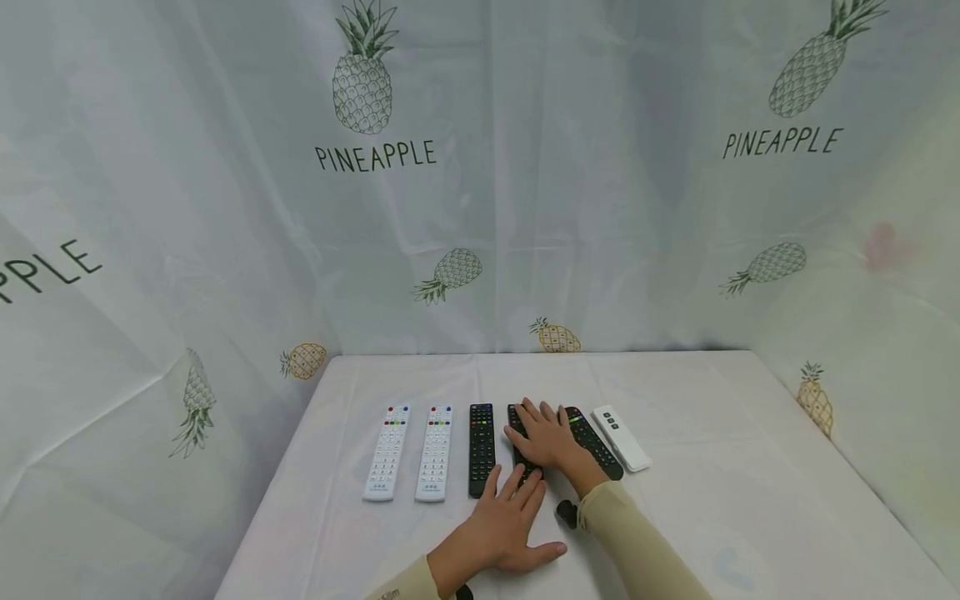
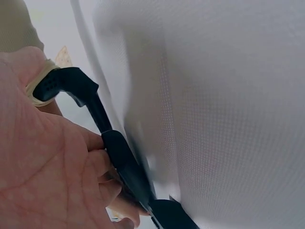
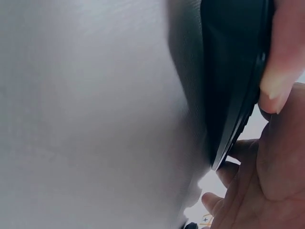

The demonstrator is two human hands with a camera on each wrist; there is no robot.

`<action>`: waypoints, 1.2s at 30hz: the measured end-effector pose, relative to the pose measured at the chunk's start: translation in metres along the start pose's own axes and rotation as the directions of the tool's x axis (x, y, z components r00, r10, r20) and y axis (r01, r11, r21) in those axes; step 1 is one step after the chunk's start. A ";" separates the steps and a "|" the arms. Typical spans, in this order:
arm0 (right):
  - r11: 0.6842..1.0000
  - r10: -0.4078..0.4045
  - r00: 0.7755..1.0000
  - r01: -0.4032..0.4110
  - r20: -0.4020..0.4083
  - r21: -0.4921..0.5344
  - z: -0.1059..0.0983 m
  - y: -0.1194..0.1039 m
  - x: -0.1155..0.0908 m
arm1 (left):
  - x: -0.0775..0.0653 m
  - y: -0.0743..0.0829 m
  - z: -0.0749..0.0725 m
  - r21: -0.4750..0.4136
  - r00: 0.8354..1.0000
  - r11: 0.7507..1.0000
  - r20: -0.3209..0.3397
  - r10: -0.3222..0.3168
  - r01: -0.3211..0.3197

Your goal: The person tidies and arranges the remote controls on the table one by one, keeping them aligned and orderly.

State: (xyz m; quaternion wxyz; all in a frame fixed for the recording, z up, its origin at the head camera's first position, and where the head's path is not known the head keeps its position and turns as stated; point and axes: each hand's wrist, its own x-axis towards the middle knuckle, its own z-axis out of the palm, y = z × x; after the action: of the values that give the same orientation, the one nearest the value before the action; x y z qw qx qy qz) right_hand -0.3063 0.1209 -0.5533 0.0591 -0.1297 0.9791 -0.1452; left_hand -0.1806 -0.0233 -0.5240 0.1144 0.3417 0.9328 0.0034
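Several remote controls lie in a row on a white-covered table. My right hand (image 1: pixel 547 437) spreads its fingers over the upper part of a black remote control (image 1: pixel 514 418) and hides much of it. My left hand (image 1: pixel 502 532), fingers straight and spread, reaches its fingertips to that remote's lower end. Left of it lies another black remote control (image 1: pixel 482 450), upright in the row. A tilted black remote control (image 1: pixel 596 446) lies partly behind my right hand. In the right wrist view, a fingertip (image 3: pixel 274 95) touches the edge of a black remote (image 3: pixel 228 76).
Two white remote controls, one at the far left (image 1: pixel 386 454) and one beside it (image 1: pixel 434 454), stand in line. A smaller white remote (image 1: pixel 621 437) lies tilted at the right. A pineapple-print curtain (image 1: pixel 570 208) hangs behind the table (image 1: pixel 750 500). Black camera mounts sit at both wrists.
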 end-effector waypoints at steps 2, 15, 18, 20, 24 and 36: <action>1.000 -0.004 1.000 0.004 -0.006 0.002 -0.001 -0.001 0.000 | 0.000 0.000 0.000 -0.008 1.000 1.000 0.000 0.001 -0.001; 1.000 -0.001 1.000 0.001 -0.010 -0.004 -0.007 -0.004 0.000 | 0.000 -0.002 -0.001 -0.013 1.000 1.000 -0.015 0.002 -0.002; 1.000 0.001 1.000 -0.001 0.000 -0.010 -0.005 -0.004 0.001 | 0.000 -0.002 -0.001 -0.019 1.000 1.000 -0.009 -0.002 0.001; 1.000 -0.002 1.000 0.002 0.002 -0.010 -0.005 -0.004 0.001 | 0.000 -0.002 -0.001 -0.026 1.000 1.000 -0.007 -0.004 0.004; 1.000 -0.003 1.000 0.004 0.004 -0.017 -0.007 -0.005 0.001 | 0.000 -0.002 -0.001 -0.037 1.000 0.999 -0.004 -0.011 0.011; 1.000 -0.007 1.000 0.007 0.005 -0.021 -0.002 -0.005 0.003 | -0.002 -0.001 -0.002 -0.038 1.000 0.999 0.003 -0.019 0.019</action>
State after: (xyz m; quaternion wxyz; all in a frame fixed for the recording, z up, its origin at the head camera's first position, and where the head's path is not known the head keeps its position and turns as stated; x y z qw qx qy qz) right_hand -0.3082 0.1163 -0.5497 0.0598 -0.1339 0.9799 -0.1350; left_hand -0.1805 -0.0249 -0.5222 0.1221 0.3306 0.9356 0.0195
